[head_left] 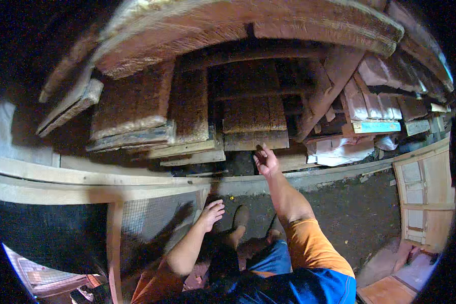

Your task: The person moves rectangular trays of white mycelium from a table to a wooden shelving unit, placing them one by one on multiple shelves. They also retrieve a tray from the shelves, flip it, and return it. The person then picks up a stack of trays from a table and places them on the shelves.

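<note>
My right hand [266, 161] reaches forward to the near end of a wooden plank [256, 141] in the middle of a stack. Its fingers are apart, and one fingertip lies at the plank's lower edge; whether it presses there I cannot tell. Nothing shows in its grasp. Lower and to the left, my left hand [212, 215] hangs in the air with fingers stretched out, holding nothing. It is nearest to a mesh-covered wooden frame [157, 215].
Thick boards [131, 96] are stacked at left, and a large beam [238, 38] spans overhead. A diagonal brace [334, 91] stands right of the plank. White sheeting [339, 152] lies below more boards. A pale wooden door-like frame [423, 197] stands far right, beyond the dirt floor [349, 213].
</note>
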A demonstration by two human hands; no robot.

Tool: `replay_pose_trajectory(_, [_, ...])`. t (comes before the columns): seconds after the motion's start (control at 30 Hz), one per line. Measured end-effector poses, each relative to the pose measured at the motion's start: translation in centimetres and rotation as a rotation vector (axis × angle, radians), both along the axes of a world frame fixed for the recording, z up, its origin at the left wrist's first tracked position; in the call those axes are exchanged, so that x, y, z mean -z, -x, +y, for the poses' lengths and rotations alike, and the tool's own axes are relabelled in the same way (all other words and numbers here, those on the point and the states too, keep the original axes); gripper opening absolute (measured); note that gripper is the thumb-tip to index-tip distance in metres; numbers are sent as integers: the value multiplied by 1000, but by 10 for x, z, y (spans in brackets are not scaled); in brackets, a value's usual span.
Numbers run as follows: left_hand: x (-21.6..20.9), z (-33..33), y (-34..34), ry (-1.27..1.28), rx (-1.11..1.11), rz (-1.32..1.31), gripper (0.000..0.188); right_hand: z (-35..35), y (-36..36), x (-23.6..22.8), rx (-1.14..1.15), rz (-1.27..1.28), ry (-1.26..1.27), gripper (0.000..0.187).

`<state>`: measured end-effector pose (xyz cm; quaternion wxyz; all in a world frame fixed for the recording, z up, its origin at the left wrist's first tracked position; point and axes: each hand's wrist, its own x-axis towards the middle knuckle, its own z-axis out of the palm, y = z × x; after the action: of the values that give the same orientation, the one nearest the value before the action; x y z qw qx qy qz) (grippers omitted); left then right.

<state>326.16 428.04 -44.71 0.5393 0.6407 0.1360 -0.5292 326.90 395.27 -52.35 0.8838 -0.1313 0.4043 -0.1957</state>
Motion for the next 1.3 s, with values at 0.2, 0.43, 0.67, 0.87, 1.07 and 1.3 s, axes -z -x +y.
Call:
replay_pose_trajectory(0.2, [23,-31,-11,83,-16,27,51,-27,-22,7,-54,-132,-139,29])
replay_pose_trajectory(0.43, [51,-59,-36,134,-60,77,58,-28,-11,5,-26,-38,-70,20])
replay_pose_trajectory(0.67, [76,-94,-56,361,-233,201,57,-34,29,6,-73,94,-80,29])
replay_pose_trajectory(0.87, [84,-133,-62,476,-481,368,62,-29,79,5,-126,130,-62,28])
replay_pose_trajectory(1.07, [73,-154,-71,691,-349,448,67,-16,127,-2,-95,177,-72,24])
replay_pose_trajectory(1.3, [48,-178,-79,582,-381,429,95,6,185,-4,-63,290,-52,26])
